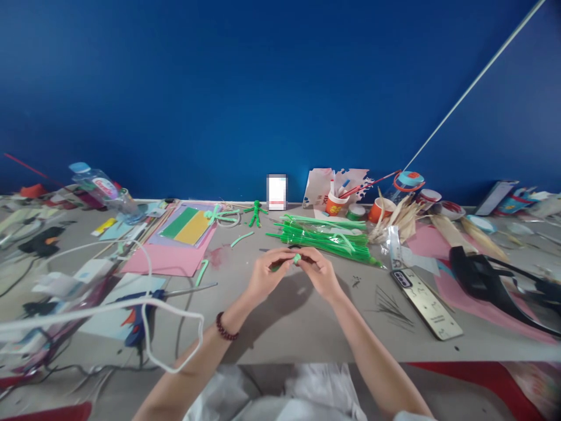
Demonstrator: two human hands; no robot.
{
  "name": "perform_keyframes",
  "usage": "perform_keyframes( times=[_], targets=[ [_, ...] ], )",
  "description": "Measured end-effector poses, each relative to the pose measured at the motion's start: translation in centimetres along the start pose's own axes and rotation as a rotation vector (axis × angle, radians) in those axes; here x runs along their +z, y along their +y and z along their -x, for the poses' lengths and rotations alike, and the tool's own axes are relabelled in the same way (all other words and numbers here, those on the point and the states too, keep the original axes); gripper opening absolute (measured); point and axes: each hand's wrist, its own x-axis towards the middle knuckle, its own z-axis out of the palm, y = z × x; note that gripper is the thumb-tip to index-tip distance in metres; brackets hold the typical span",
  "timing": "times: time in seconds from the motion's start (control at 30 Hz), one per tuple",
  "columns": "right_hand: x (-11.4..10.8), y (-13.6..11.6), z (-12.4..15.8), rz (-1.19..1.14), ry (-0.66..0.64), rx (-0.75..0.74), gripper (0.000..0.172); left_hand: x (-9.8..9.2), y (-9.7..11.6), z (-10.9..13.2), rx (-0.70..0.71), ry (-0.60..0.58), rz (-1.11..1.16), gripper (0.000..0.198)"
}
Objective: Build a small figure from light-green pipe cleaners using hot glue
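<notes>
My left hand [268, 271] and my right hand [319, 270] meet above the middle of the grey table [289, 327]. Both pinch a small piece of green pipe cleaner [297, 258] between the fingertips, a light green bit at the right and a darker green stretch toward the left. A dark bead bracelet [225, 328] sits on my left wrist. Just beyond my hands lies a pile of green pipe cleaners [326, 237], some in a clear bag. A small green pipe-cleaner figure [255, 213] stands farther back.
Pink, purple, green and yellow paper sheets [179, 240] lie at the left, with a glue gun [140, 318] and a white cord [149, 304]. A plastic bottle [103, 190] lies far left. Cups [336, 203], dried husks [401, 219], a phone [427, 304] and a black object [491, 283] are at the right.
</notes>
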Motion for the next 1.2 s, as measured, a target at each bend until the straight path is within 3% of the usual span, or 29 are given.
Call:
perform_keyframes(
  times=[0.27,0.53,0.97,1.2],
  targets=[
    [0.2,-0.3,0.0,-0.003,-0.012,0.061,0.024,-0.2,-0.4,-1.0,-0.315,0.069,0.218,0.030],
    [0.2,0.6,0.2,-0.118,-0.007,0.178,0.025,-0.2,-0.1,-1.0,-0.428,0.064,0.286,0.030],
    [0.6,1.0,0.3,0.041,0.090,0.059,0.024,-0.7,-0.1,-1.1,-0.434,-0.042,0.261,0.029],
    [0.2,-0.1,0.1,0.055,0.040,0.024,0.026,-0.4,-0.2,-1.0,-0.234,-0.060,0.158,0.029]
  ],
)
